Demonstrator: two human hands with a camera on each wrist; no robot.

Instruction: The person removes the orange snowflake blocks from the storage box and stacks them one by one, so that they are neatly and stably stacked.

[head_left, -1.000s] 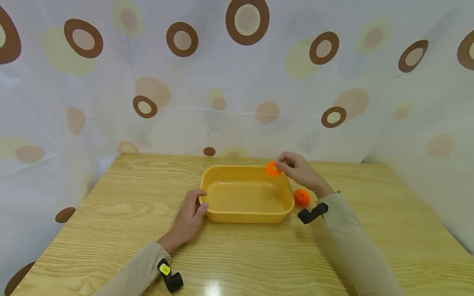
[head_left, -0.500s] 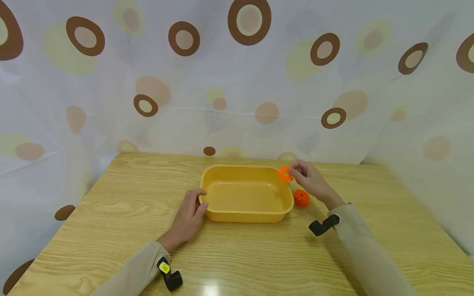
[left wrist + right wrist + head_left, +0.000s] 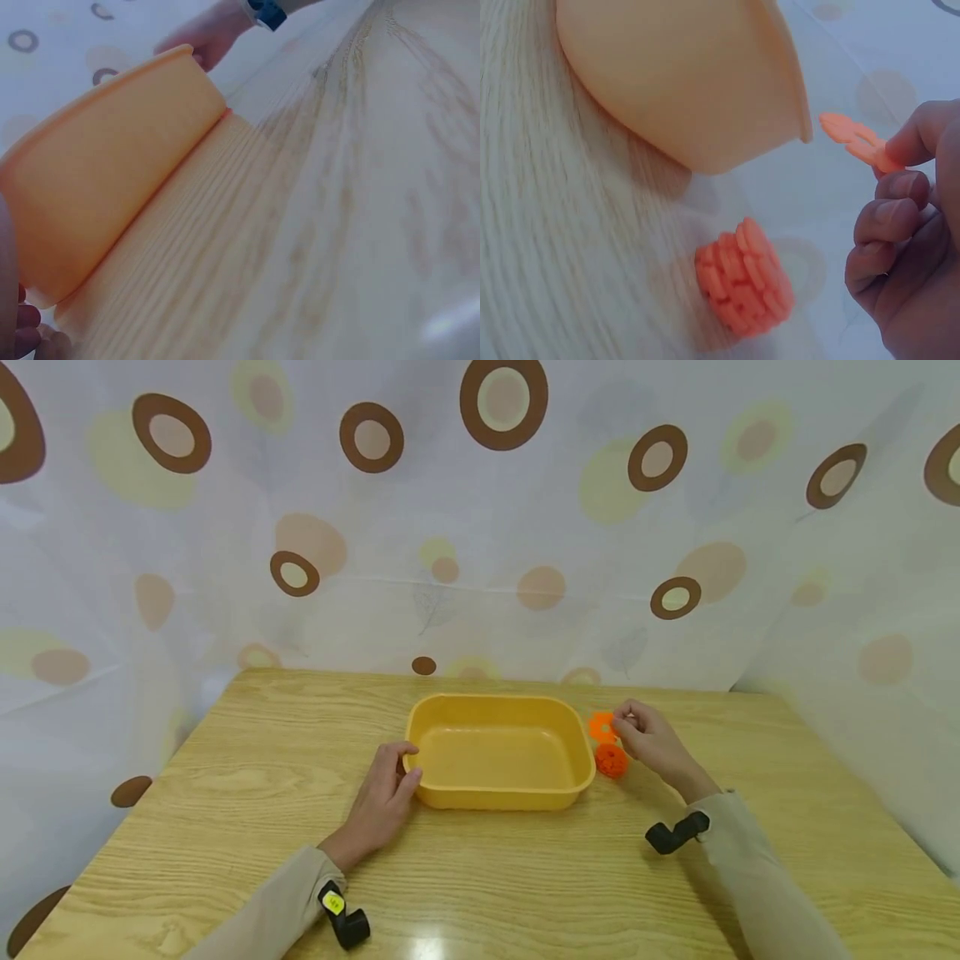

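Note:
A yellow plastic tub [image 3: 495,799] stands on the table, and my left hand [image 3: 381,802] holds its left end, fingers over the rim and thumb at the near side. Beyond the tub's right end, my right hand [image 3: 658,750] pinches a thin orange flower-shaped disc [image 3: 602,725] between thumb and fingers. Just below that disc sits a stack of similar orange pieces [image 3: 611,762], close to the tub's right wall. In the right wrist view the stack [image 3: 744,281] shows several layers, and the held disc [image 3: 844,131] is apart from it. No object shows inside the tub.
The wooden table [image 3: 510,885] runs up to a white patterned cloth [image 3: 480,543] at the back, with more cloth at both sides. Black wrist-worn devices sit on both sleeves, the right device [image 3: 677,833] and the left device [image 3: 345,917].
My right hand has moved right and nearer with the orange disc, from the tub's far right corner to beside the stack. The left hand has stayed on the tub.

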